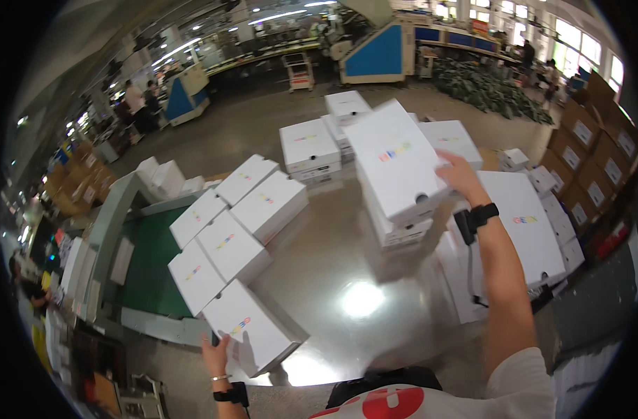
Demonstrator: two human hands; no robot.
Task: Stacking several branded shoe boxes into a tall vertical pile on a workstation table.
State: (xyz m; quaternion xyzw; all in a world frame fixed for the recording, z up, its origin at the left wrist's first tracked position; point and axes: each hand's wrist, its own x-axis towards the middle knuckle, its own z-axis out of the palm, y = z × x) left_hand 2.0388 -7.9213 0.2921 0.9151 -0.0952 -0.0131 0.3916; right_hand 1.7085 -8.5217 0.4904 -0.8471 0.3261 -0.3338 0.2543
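Factory floor (319, 251), shiny grey concrete, glare spot near centre. Green conveyor belt (148, 272) on the left with a pale metal frame, carrying a double row of white shoe boxes (228, 223), lids up, small multicolour mark on each. More white boxes in low stacks (308, 150) farther back on the floor, and a wide spread of them (535, 230) on the right. Brown cartons (591, 150) piled high along the right edge. Blue-sided machines (378, 52) at the back, heap of dark green material (486, 87) beside them; other people far off at left and back, too small to detail. Centre stack of white boxes (399, 227), top white box (396, 164) tilted, raised at its far side, resting on the stack beneath. Right hand (458, 174) stretched forward, fingers closed over that top box's right edge, gripping it; black wrist strap with a cable on the forearm. Nearest conveyor box (253, 335) at the belt's near end, lying flat, just in front of the body. Left hand (216, 356) low at the bottom edge, fingertips touching that box's near-left corner; wrapped or merely pressed: cannot tell. Black band and thin bracelet on the left wrist. White sleeve at lower right.
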